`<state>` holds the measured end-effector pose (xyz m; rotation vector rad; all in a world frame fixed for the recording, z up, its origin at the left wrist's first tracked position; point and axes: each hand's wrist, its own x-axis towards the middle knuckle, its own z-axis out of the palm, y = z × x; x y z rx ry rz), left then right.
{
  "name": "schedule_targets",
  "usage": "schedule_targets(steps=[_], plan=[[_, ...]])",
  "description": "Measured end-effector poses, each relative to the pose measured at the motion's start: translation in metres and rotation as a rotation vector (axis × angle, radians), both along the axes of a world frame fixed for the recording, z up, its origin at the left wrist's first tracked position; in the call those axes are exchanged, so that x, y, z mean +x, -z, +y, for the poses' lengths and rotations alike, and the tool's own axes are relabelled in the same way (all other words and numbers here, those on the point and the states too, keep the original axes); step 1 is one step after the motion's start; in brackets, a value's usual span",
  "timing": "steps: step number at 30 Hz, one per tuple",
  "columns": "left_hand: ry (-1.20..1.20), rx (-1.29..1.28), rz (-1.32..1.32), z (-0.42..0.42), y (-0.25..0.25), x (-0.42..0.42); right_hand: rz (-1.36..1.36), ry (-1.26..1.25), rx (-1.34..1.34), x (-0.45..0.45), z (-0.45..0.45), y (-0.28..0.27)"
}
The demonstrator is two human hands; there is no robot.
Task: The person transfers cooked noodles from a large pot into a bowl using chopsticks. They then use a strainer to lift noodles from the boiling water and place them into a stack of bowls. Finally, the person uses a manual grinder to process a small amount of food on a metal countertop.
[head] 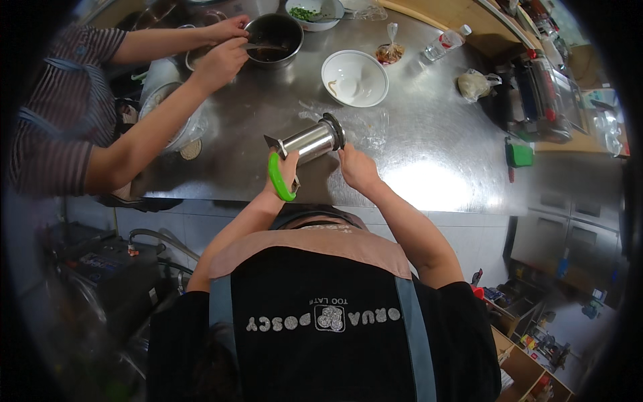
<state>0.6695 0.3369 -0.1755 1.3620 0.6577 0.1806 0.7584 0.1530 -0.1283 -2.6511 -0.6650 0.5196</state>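
A stainless-steel noodle press (311, 143), apparently hand-held, lies tilted across my front, above the steel worktable (427, 135). My left hand (286, 171) is around its grip at the near left end, with a bright green handle guard (279, 178) beside the wrist. At the round, dark-rimmed far end, my right hand (357, 166) has its fingers curled against the rim; the fingertips are partly hidden. Beyond the press stands a white bowl (359, 83) with a short strand resembling noodle inside. Crumpled clear plastic film (369, 125) lies next to the press's round end.
At the left, a co-worker's hands (223, 55) hold a utensil in a steel pot (276, 63). A bowl of chopped greens (326, 22), a tied bag of sauce (389, 53), a water bottle (444, 44) and another tied bag (474, 85) stand farther back.
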Motion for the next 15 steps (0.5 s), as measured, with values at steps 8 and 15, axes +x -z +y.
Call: schedule_targets(steps=[8,15], plan=[[-0.152,-0.478,0.135,0.015,-0.029,0.025,-0.423,0.039,0.247,-0.015,-0.004,0.073],[-0.055,-0.606,0.220,0.040,-0.025,0.039,-0.397,0.018,0.201,-0.004,0.009,0.071]])
